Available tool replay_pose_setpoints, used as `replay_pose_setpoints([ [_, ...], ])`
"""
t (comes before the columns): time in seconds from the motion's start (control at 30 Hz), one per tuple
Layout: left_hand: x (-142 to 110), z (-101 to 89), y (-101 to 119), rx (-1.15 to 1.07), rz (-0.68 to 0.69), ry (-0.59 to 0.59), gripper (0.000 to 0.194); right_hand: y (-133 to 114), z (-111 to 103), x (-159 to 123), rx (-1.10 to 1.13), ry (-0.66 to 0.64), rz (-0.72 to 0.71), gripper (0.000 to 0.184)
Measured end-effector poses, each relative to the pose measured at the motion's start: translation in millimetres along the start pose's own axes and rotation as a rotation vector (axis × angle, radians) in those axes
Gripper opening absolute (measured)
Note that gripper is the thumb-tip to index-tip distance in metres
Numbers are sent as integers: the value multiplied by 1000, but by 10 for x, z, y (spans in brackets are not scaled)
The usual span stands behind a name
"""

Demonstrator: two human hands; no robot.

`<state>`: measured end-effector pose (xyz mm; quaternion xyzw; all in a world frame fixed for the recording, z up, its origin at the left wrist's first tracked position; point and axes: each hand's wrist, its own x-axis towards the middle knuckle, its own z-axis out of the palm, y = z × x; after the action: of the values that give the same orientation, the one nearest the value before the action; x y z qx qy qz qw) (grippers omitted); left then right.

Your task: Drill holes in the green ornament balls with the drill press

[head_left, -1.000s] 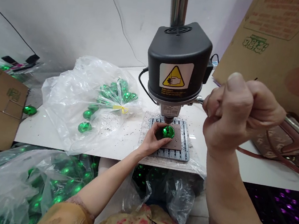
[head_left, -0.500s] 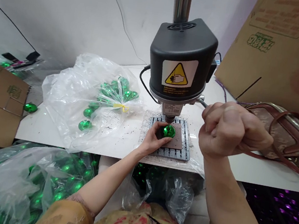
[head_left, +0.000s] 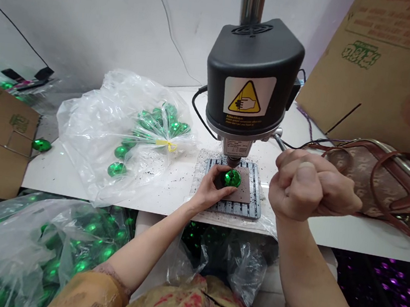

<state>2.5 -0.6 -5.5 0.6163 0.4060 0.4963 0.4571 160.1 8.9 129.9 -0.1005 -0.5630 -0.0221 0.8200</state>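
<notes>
Drill press (head_left: 253,74) mid-work, it seems, 1 green ball (head_left: 232,179) beneath its chuck (head_left: 233,162).
Left, a bag (head_left: 93,108) with more green balls (head_left: 117,169); right hand (head_left: 308,187) fisted around the lever (head_left: 279,140); left hand (head_left: 211,187) curved, pinching the ball; whether it is drilled through, unclear.

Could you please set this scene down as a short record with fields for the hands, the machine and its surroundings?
Left hand: thumb and finger around a green faceted ball, beneath the chuck
Right hand: closed around the metal lever
Machine: black-housed drill press with a warning label
Left of machine: clear plastic bag showing green balls
Right of machine: patterned handbag, cardboard box
</notes>
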Motion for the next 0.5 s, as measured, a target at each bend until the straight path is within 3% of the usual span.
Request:
replay_pose_setpoints([
  [0.27,-3,2,15,12,4,12,50,-25,-63,-130,-20,-6,11,44],
  [0.37,-6,20,38,25,12,23,50,-120,24,53,-66,13,120,45],
  [0.4,-12,32,55,46,23,45,49,-145,69,138,-126,-23,240,44],
  [0.5,-79,69,144,162,79,165,42,-169,213,363,-148,90,325,47],
])
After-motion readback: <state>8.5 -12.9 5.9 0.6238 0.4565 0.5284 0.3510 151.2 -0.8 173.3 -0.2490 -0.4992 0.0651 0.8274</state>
